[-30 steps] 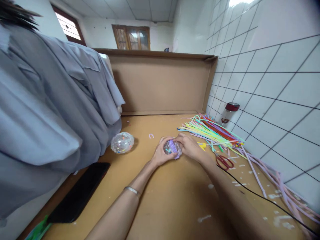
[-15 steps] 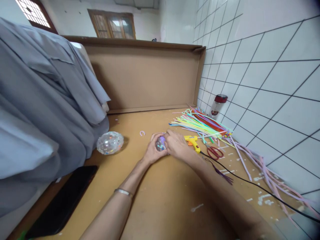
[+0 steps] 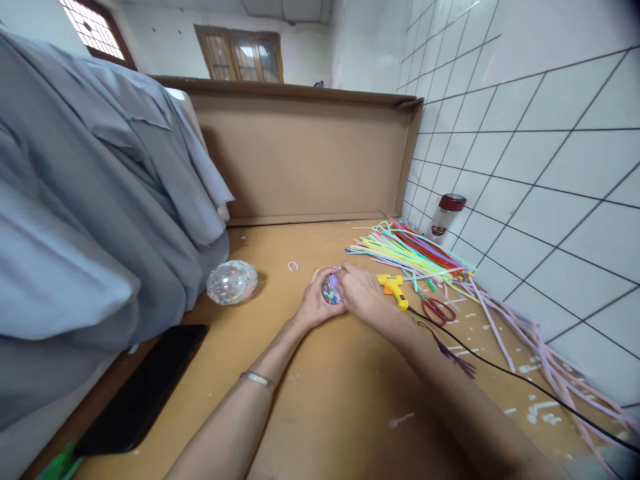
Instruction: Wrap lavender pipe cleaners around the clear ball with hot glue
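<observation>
Both hands meet over the middle of the table around a small clear ball (image 3: 331, 291) with coloured bits inside and a purple piece on its upper side. My left hand (image 3: 315, 300) wraps the ball from the left, fingers curved around it. From the right, my right hand (image 3: 361, 290) presses its bent fingers at the purple piece; its fingertips are partly hidden, and whether it pinches the piece is unclear. Just right of that hand lies a yellow hot glue gun (image 3: 395, 288). Beyond the hands is a small pink curved pipe cleaner piece (image 3: 293, 266).
A larger clear ball (image 3: 232, 283) sits at left, near grey cloth (image 3: 150, 167) and a black flat tray-like object (image 3: 145, 393). Right are a pipe cleaner bundle (image 3: 405, 250), red-handled scissors (image 3: 439, 311), a purple tassel (image 3: 453, 357), a cord (image 3: 500, 365) and a red-lidded jar (image 3: 447, 215).
The whole view has shifted slightly, so everything appears farther right. Both hands stay around the ball, with the right fingers slightly moved and more of the ball showing.
</observation>
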Tool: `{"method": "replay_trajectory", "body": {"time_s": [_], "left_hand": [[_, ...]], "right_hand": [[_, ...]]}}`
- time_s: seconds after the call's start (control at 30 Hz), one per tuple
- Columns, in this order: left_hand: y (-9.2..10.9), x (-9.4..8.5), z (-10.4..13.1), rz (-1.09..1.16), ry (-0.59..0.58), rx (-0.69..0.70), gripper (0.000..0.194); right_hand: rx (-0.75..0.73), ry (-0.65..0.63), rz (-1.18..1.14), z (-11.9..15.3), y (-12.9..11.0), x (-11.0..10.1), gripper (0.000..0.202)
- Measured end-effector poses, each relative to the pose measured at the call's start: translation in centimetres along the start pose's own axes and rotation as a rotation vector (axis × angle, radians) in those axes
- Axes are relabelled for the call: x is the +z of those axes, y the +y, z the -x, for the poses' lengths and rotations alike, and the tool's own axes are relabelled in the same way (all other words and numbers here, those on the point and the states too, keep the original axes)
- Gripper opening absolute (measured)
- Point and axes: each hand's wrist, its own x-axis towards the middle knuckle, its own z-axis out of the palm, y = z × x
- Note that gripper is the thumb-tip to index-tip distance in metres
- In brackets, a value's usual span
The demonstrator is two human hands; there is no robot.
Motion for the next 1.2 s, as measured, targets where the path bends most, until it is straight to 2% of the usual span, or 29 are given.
{"method": "replay_trajectory", "body": {"time_s": [0.1,0.3,0.57,0.77,1.03,1.2], "left_hand": [[0.2,-0.1,0.0,0.002,0.006,0.012,0.070],[0.3,-0.1,0.0,0.022,0.035,0.019,0.071],[0.5,0.0,-0.1,0.041,0.045,0.012,0.071],[0.6,0.0,-0.1,0.057,0.046,0.017,0.070],[0.1,0.0,0.0,0.028,0.039,0.033,0.070],[0.0,0.0,0.0,0.025,0.034,0.031,0.068]], "right_hand": [[0.000,0.039,-0.125,-0.3,1.1,0.0,0.027],[0.041,0.217,-0.265,-0.8,2.8,0.3,0.028],[0.007,0.155,-0.236,-0.8,2.3,1.0,0.032],[-0.003,0.159,-0.238,-1.0,2.4,1.5,0.030],[-0.006,0.126,-0.246,-0.8,2.0,1.0,0.031],[-0.015,0.184,-0.278,-0.7,2.0,1.4,0.024]]}}
